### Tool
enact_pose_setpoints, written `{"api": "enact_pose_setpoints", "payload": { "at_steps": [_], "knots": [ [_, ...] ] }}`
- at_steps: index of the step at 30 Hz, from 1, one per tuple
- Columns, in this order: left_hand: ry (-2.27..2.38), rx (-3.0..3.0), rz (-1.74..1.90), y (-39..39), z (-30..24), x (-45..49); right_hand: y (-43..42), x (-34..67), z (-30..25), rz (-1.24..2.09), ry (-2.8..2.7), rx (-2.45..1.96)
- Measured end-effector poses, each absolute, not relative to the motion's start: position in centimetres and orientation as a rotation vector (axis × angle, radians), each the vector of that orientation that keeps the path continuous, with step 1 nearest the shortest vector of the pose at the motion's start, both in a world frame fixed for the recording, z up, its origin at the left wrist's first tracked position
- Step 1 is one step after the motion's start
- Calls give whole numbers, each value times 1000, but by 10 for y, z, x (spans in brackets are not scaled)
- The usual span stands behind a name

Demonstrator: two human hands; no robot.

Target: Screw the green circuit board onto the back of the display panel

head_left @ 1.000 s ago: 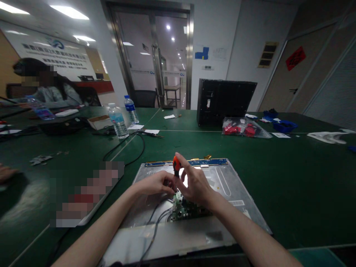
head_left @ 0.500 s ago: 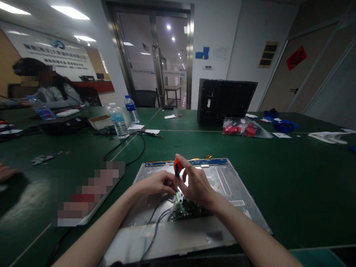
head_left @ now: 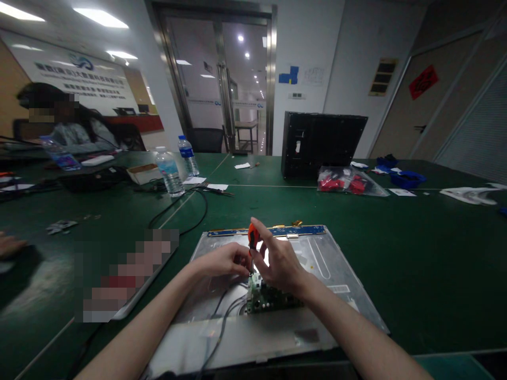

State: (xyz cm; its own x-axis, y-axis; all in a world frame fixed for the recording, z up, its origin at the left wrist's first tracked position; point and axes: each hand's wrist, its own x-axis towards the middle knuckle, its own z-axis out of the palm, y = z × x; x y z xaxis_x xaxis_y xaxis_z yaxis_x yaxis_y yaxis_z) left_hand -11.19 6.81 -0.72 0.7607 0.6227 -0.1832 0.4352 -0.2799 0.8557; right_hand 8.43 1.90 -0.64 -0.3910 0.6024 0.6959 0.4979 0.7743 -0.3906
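Note:
A silver metal panel [head_left: 317,264] lies flat on the green table in front of me, with a small green circuit board [head_left: 267,298] and dark cables [head_left: 222,316] on it. My right hand [head_left: 279,261] holds an orange-handled screwdriver [head_left: 252,237] upright, its tip down at the board's far edge. My left hand [head_left: 225,261] is curled with its fingertips pinched at the screwdriver's shaft near the tip. A blue strip [head_left: 273,230] runs along the panel's far edge.
Two water bottles [head_left: 169,171] stand at the back left, near a black cable [head_left: 190,211]. A black monitor case [head_left: 320,142] and a bag of red parts [head_left: 348,182] sit beyond the panel. A person sits at far left. A blurred patch lies left of the panel.
The screwdriver handle has shifted very slightly between my right fingers; both hands stay at the same spot on the board.

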Motion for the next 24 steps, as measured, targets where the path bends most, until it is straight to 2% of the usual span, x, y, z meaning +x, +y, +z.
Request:
{"api": "enact_pose_setpoints", "payload": {
  "at_steps": [24],
  "knots": [
    [807, 1973, 225, 69, -5, -111, 20, 84, -8, 170, -2057, -805]
  ]
}}
